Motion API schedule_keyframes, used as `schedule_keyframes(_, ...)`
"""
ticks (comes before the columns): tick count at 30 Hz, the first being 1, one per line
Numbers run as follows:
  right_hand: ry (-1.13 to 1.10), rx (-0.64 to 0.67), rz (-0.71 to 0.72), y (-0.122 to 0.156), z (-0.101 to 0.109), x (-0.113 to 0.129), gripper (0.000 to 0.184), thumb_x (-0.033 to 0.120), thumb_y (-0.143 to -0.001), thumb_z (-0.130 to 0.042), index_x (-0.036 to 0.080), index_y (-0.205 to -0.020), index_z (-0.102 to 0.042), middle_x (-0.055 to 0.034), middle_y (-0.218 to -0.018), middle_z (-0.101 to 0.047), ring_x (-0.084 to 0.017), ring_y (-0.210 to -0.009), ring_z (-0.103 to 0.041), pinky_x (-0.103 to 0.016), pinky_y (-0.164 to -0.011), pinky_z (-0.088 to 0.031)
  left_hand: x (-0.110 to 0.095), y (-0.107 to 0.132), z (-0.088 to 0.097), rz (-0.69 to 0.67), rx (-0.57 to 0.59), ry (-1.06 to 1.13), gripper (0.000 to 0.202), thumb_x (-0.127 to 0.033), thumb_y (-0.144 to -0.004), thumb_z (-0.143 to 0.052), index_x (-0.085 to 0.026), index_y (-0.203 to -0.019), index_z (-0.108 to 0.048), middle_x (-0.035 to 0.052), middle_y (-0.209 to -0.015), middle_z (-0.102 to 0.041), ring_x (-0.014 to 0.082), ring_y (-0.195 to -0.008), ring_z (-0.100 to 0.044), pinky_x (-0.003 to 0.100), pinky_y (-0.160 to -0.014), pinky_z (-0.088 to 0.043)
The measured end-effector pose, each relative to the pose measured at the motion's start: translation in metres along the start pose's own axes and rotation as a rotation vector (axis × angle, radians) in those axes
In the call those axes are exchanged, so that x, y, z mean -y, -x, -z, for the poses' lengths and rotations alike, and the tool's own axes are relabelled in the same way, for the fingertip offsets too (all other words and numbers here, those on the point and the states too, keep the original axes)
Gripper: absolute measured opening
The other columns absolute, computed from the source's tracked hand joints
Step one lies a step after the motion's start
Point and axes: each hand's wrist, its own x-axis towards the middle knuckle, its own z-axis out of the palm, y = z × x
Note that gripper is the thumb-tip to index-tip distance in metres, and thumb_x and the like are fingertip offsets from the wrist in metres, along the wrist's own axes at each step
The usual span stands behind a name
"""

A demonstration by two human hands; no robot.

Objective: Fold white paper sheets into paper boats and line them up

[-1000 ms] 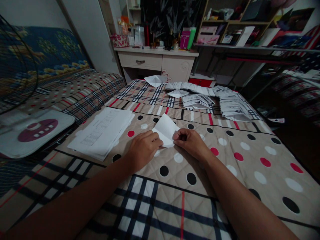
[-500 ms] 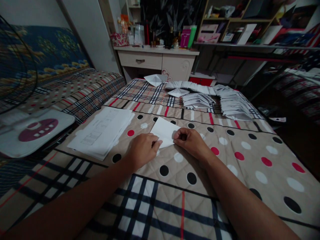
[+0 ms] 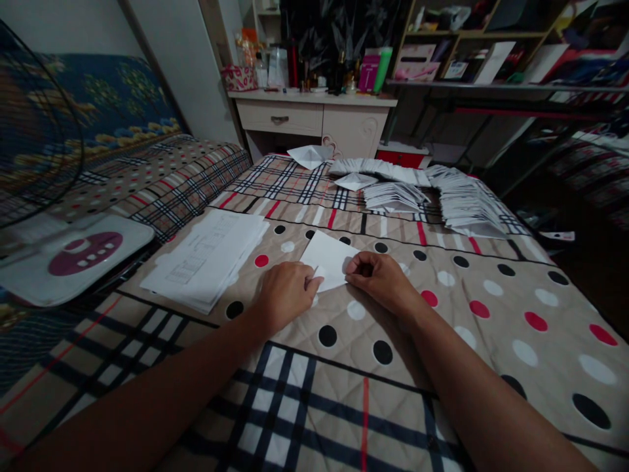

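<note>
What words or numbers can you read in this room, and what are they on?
Nothing here can be read.
On the paper stack: printed lines and a table, too small to read.
On the fan base: buttons, with any marks blurred.
On the boxes on the desk: labels blurred.
On the sheet between the left hand and the right hand: no print shows.
</note>
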Motion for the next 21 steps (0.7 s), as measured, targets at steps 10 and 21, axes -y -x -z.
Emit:
schedule_keyframes(10, -0.001, 0.010, 0.005, -0.0014, -0.0006, -0.0016, 0.004, 0.021, -0.069, -0.064, 0.018, -0.072, -0.063, 0.0004, -0.066, -0.064, -0.013, -0.057, -0.054, -0.023, -0.054, -0.038, -0.0021, -0.0020, 0.0028, -0.003, 0.024, -0.025, 0.035, -0.039, -0.092, -0.047, -0.018, -0.075, -0.070, 0.0077, -0.075, -0.071, 0.0198, -0.071, -0.063, 0.031, -0.062, -0.036)
schedule_keyframes(21, -0.016, 0.118, 0.012, -0.0052, 0.0070, -0.0031, 0.013, 0.014, -0.068, -0.060, 0.018, -0.077, -0.069, -0.0003, -0.068, -0.067, -0.014, -0.061, -0.058, -0.024, -0.057, -0.043, -0.0006, -0.0010, 0.0021, -0.017, 0.032, -0.032, 0.032, -0.036, -0.091, -0.047, -0.019, -0.075, -0.068, 0.0070, -0.080, -0.071, 0.0197, -0.074, -0.063, 0.031, -0.065, -0.038)
